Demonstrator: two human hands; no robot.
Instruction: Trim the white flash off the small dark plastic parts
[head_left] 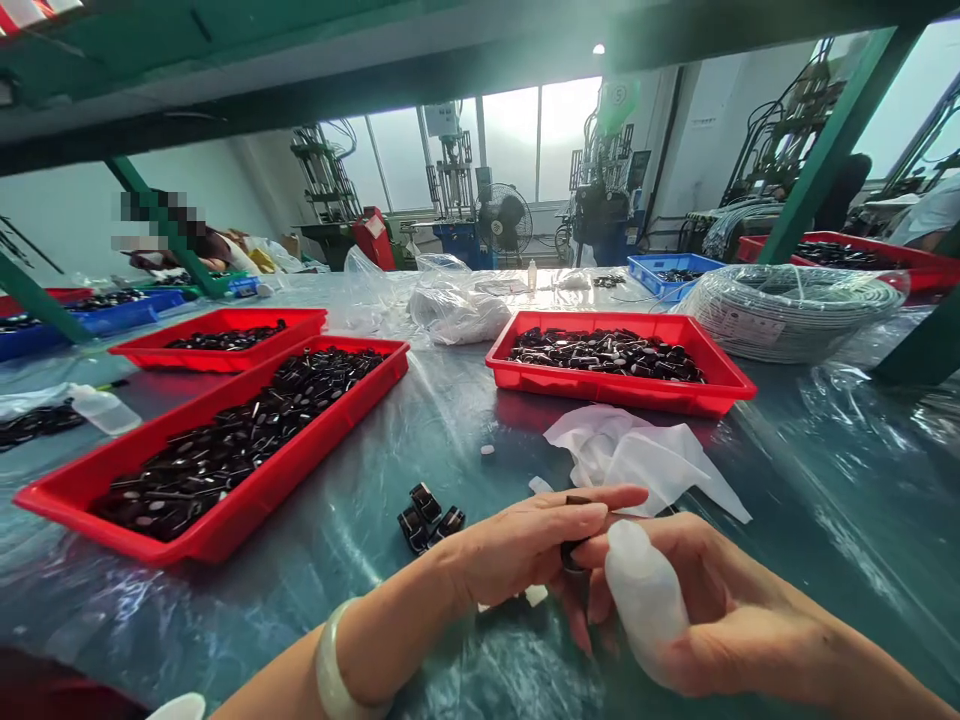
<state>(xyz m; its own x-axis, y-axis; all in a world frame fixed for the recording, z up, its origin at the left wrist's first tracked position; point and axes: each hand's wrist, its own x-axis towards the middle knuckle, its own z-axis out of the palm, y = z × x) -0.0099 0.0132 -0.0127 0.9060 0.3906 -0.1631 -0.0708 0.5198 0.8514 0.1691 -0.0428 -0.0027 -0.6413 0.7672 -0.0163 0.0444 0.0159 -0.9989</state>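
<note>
Near the lower middle, my left hand (525,545), with a pale bangle (334,665) on its wrist, is closed on a small black part (574,555). My right hand (720,600) grips a translucent white bottle (646,600), its rounded end up beside the black part. Fingers of both hands meet around the part, so its shape is partly hidden. Several black pieces (427,520) lie on the table left of my left wrist. Just beyond my hands is a crumpled white sheet (637,455).
Red trays of black parts stand at the left (300,450) and ahead (615,395). A wrapped coil (795,310) sits at the right, a blue tray (660,285) behind. Green shelf posts (832,150) flank the table. Another person (210,245) is at the far left.
</note>
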